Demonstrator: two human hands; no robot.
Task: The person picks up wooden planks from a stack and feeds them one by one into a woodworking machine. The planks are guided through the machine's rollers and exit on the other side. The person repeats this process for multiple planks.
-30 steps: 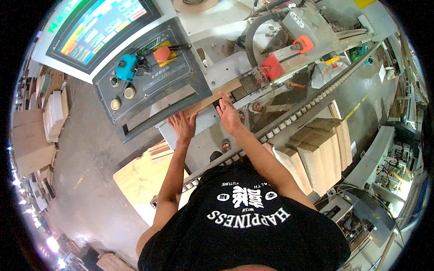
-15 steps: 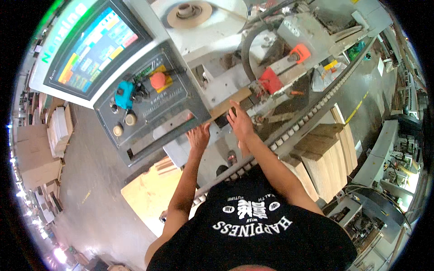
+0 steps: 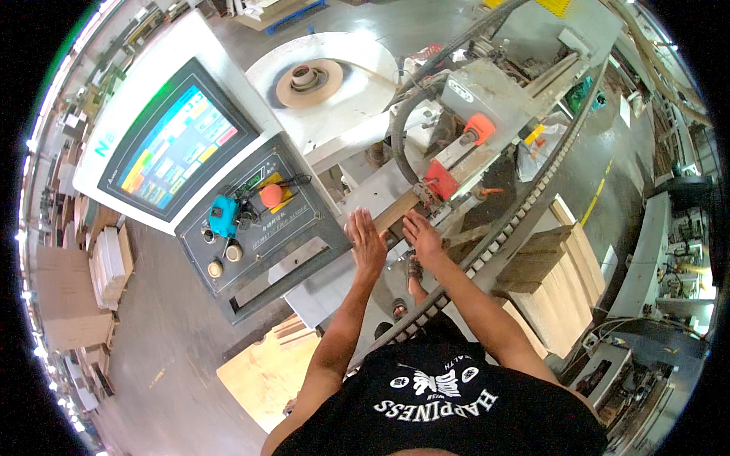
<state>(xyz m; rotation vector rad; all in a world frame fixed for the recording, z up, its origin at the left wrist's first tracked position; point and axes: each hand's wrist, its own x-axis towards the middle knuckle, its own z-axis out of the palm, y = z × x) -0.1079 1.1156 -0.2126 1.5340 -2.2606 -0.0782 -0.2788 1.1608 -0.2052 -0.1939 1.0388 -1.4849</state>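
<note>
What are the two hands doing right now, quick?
Left hand: open and flat, fingers spread, by the wooden strip, holding nothing.
Right hand: open, resting at the wooden strip, not gripping it.

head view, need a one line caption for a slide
Both hands, left hand and right hand, lie flat on a wooden strip at a machine beside its control panel.
</note>
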